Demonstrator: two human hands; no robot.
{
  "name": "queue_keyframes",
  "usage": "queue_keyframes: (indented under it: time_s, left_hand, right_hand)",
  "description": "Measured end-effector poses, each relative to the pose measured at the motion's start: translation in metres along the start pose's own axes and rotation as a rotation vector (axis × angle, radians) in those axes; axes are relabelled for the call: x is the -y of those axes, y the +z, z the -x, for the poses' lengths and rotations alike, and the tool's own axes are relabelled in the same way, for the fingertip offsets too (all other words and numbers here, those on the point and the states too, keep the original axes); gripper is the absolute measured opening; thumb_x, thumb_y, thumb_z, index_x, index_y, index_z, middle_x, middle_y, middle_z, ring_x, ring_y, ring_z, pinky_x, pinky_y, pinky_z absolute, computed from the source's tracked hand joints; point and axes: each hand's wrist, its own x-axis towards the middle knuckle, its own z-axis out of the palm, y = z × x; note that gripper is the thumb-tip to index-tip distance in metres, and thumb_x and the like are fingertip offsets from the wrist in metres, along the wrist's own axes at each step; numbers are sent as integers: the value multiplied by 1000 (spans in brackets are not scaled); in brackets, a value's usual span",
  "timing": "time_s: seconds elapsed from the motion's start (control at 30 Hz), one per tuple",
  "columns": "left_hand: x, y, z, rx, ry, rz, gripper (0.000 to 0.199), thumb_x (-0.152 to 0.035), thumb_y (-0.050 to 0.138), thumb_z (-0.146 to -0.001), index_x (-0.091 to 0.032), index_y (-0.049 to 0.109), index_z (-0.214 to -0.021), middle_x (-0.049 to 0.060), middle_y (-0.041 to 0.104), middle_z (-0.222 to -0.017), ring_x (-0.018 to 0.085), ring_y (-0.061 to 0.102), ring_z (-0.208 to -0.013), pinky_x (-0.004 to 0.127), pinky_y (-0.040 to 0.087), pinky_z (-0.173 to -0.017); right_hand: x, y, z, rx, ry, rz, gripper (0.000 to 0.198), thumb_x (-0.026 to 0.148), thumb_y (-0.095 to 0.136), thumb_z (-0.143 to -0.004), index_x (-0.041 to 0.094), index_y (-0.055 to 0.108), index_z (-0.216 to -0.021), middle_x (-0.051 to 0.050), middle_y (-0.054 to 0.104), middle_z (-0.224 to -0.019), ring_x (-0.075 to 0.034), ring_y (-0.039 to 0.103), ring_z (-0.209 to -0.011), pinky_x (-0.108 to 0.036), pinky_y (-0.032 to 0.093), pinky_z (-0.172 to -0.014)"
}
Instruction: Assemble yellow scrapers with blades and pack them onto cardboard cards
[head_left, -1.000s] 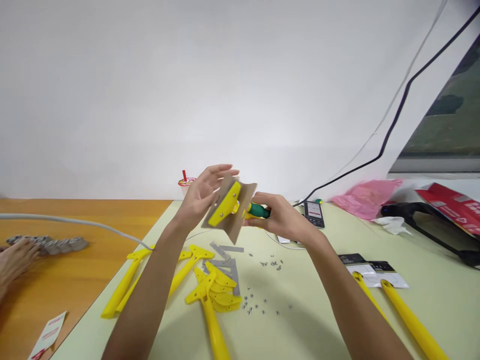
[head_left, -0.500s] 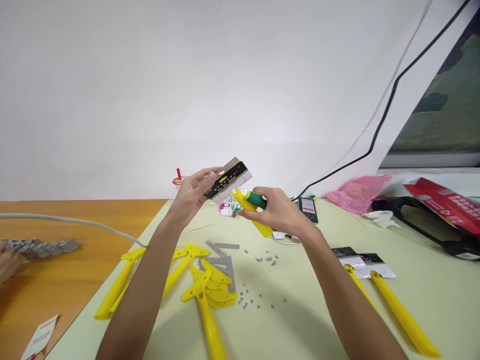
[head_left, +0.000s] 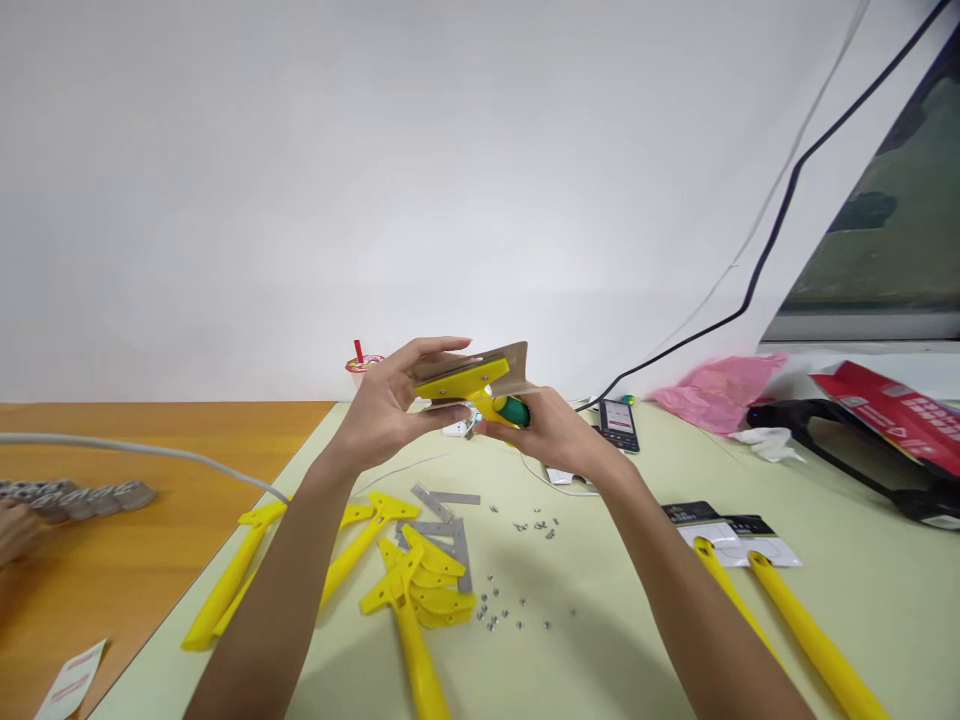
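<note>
I see the left hand (head_left: 379, 410) holding a bent card (head_left: 516, 362) around a yellow scraper (head_left: 463, 381). The right hand (head_left: 561, 432) grips the scraper and a green handle (head_left: 514, 411). On the pale table (head_left: 536, 575) lie yellow handles (head_left: 415, 645) and tiny shiny bits (head_left: 505, 613).

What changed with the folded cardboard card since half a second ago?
The card turned its printed face out of view; a yellow plastic scraper head now shows inside it. The left hand still grips it, the right hand a rounded green handle. The small silver metal fasteners stayed put.

Smooth plastic scraper (head_left: 459, 381), matt card (head_left: 514, 361)
</note>
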Motion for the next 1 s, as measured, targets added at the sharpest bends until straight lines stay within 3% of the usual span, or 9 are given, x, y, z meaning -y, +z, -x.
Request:
queue_keyframes:
  time_s: [0.13, 0.23, 0.33, 0.47, 0.67, 0.83, 1.0]
  left_hand:
    - [-8, 3, 2, -6, -5, -33, 58, -25, 98, -78, -26, 78, -133, 12, 79, -128, 35, 72, -128, 47, 62, -108]
    - [-2, -2, -2, -112, -5, 4, 46, -27, 99, -76, -24, 83, -119, 11, 82, -119, 33, 75, -120, 43, 64, -99]
    - [14, -12, -8, -241, -47, 163, 38, -26, 101, -71, -24, 82, -104, 7, 82, -104, 27, 77, -102, 37, 66, -84]
    - [35, -20, -14, -273, -85, 411, 46, -20, 95, -67, -25, 79, -110, 4, 77, -99, 20, 72, -89, 31, 62, -79]
    - [57, -4, -18, -321, -62, 585, 41, -47, 76, -80, -25, 73, -115, 10, 69, -113, 23, 70, -99, 40, 61, -93]
    - [58, 8, -17, -316, -109, 647, 37, -41, 72, -82, -25, 73, -116, 11, 73, -127, 28, 69, -125, 45, 58, -108]
    - [54, 16, -20, -289, -271, 655, 36, -50, 72, -92, -24, 73, -118, 13, 74, -140, 33, 68, -136, 48, 62, -106]
  right_hand:
    - [0, 0, 0, -13, -10, -44, 34, 56, 76, -97, 25, 75, -111, -1, 73, -92, -19, 58, -79, -31, 42, -70]
    - [5, -5, 4, -2, 35, -67, 38, 60, 77, -96, 24, 76, -111, 0, 71, -87, -18, 55, -73, -31, 41, -65]
    - [15, -11, 10, 138, 48, -127, 37, 60, 69, -101, 24, 74, -104, 0, 68, -83, -16, 55, -66, -30, 42, -61]
    - [27, -14, 15, 260, 53, -204, 32, 55, 72, -98, 25, 71, -106, -1, 69, -88, -17, 59, -69, -30, 45, -60]
    - [27, -2, 11, 193, 74, -32, 32, 46, 85, -87, 25, 66, -101, 0, 69, -93, -17, 55, -73, -31, 40, -64]
    - [22, -1, 9, 163, 82, 58, 34, 47, 85, -88, 26, 66, -107, -1, 73, -102, -19, 57, -80, -32, 40, -72]
    - [9, -4, 9, 124, 94, 137, 28, 40, 85, -89, 26, 68, -107, -1, 74, -100, -20, 61, -81, -33, 41, -73]
